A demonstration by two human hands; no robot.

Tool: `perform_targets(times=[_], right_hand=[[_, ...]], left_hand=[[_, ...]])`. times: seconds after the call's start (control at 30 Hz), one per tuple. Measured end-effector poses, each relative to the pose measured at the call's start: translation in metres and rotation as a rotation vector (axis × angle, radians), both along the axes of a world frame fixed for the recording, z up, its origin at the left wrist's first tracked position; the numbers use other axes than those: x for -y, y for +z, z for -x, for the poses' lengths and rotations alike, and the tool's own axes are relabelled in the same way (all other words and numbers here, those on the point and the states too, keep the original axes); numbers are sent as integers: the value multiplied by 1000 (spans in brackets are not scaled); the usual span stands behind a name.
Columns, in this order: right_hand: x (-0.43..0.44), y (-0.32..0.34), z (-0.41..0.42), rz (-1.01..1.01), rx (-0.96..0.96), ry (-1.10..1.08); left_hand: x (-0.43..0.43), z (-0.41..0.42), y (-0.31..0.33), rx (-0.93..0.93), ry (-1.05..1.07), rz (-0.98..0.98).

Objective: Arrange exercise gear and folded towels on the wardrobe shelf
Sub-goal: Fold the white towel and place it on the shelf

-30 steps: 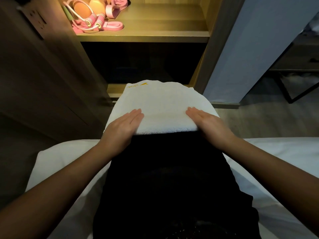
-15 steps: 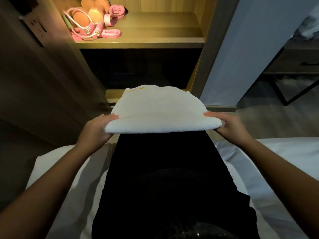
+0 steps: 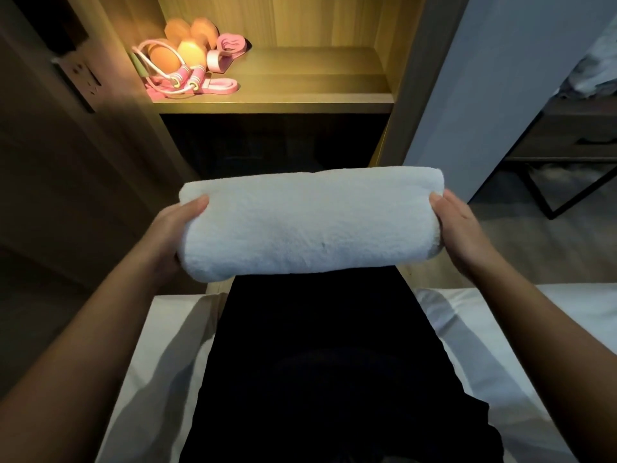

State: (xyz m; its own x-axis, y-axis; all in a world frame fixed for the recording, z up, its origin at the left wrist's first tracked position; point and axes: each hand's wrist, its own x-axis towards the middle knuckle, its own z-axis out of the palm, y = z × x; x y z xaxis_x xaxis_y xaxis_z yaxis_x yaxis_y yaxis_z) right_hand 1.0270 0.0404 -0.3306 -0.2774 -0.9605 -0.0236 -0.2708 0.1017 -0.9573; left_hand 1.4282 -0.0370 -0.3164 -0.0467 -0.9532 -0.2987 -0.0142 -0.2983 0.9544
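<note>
A folded white towel (image 3: 310, 225) is held up in the air in front of the wardrobe. My left hand (image 3: 175, 233) grips its left end, thumb on top and fingers hidden beneath. My right hand (image 3: 459, 233) grips its right end the same way. The lit wooden shelf (image 3: 300, 88) is above and beyond the towel. At the shelf's left sit orange dumbbells (image 3: 177, 50), a pink skipping rope (image 3: 180, 80) and pink resistance bands (image 3: 223, 60). The right part of the shelf is bare wood.
Below the lit shelf is a dark compartment (image 3: 273, 142). An open wardrobe door (image 3: 76, 135) stands on the left and a pale wall panel (image 3: 494, 81) on the right. My black-clad lap (image 3: 320, 362) rests on a white bed (image 3: 521, 342). A dark metal-legged table (image 3: 567, 155) stands far right.
Both hands slid from pressing the towel's top on my lap to gripping its ends. The towel has been lifted off my lap toward the wardrobe.
</note>
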Motion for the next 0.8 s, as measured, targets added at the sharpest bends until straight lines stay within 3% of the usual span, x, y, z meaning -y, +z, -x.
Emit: perform_targets(times=[0.1, 0.23, 0.4, 0.47, 0.6, 0.7, 0.8], right_hand=[[18, 0, -10, -136, 41, -111], [14, -11, -9, -205, 198, -50], [-14, -38, -8, -167, 128, 129], [-7, -38, -8, -129, 83, 87], [13, -33, -9, -137, 39, 12], [26, -36, -12, -176, 28, 7], [41, -35, -19, -143, -25, -23]], left_hand=[[14, 9, -6, 83, 117, 26], [9, 3, -17, 190, 154, 32], [5, 8, -35, 302, 233, -103], [12, 14, -27, 230, 256, -137], [0, -1, -25, 11, 25, -32], [-23, -13, -45, 94, -87, 22], [-20, -8, -51, 202, 14, 115]])
